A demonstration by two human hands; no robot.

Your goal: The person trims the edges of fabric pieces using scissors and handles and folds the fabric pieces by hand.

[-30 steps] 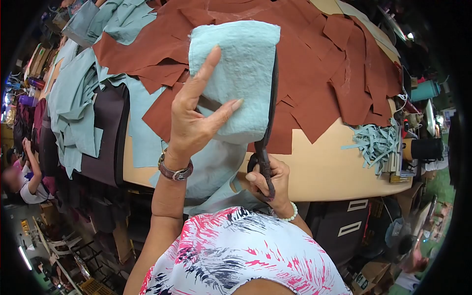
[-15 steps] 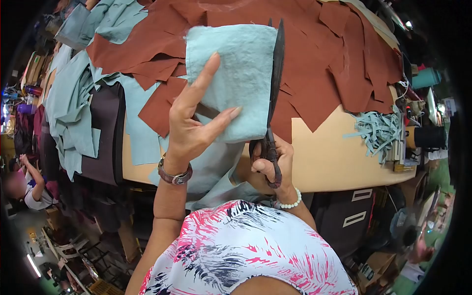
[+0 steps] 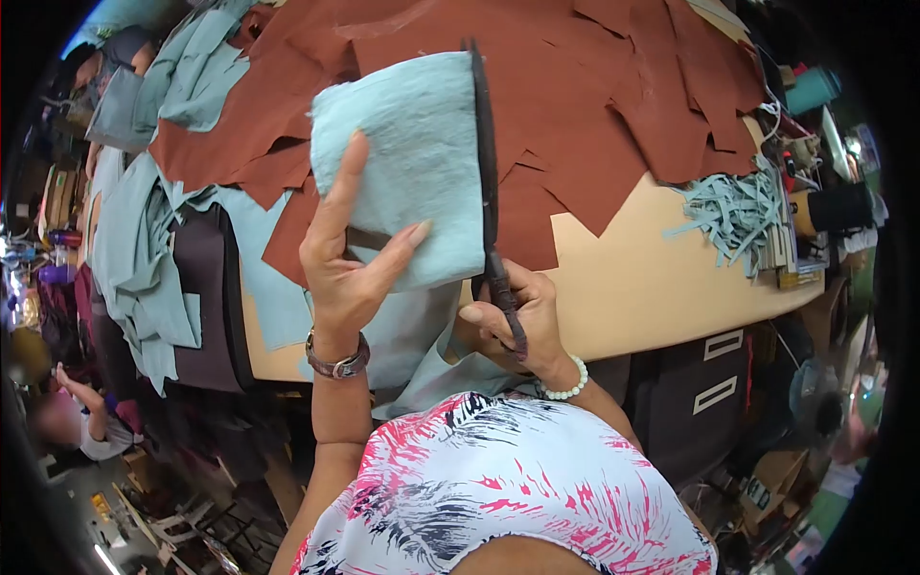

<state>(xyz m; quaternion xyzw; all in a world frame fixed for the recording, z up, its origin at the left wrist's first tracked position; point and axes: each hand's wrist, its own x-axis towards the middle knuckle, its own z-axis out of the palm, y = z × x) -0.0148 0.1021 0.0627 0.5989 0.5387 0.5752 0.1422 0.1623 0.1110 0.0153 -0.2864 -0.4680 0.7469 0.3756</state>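
Note:
My left hand (image 3: 340, 249) grips a light blue piece of fabric (image 3: 412, 163), thumb and index finger spread over its face and the other fingers behind it. The piece is roughly square, with a slightly frayed left side. In my right hand (image 3: 527, 311) is a pair of dark scissors (image 3: 487, 163), its handles wrapped by my fingers. The blades point away from me and lie closed, or nearly so, along the fabric's right edge. More pale blue fabric (image 3: 422, 326) hangs below, between my forearms.
Rust-brown fabric pieces (image 3: 556, 105) cover much of the tan table (image 3: 632, 278). Blue fabric (image 3: 144, 259) drapes over the table's left side, by a dark panel (image 3: 206, 278). A heap of thin blue strips (image 3: 733, 216) lies at the right. A person (image 3: 86, 412) is at far left.
Both hands, with the fabric and scissors, have shifted left in the view. The scissor blades, slightly parted at the tips before, now look closed against the fabric edge.

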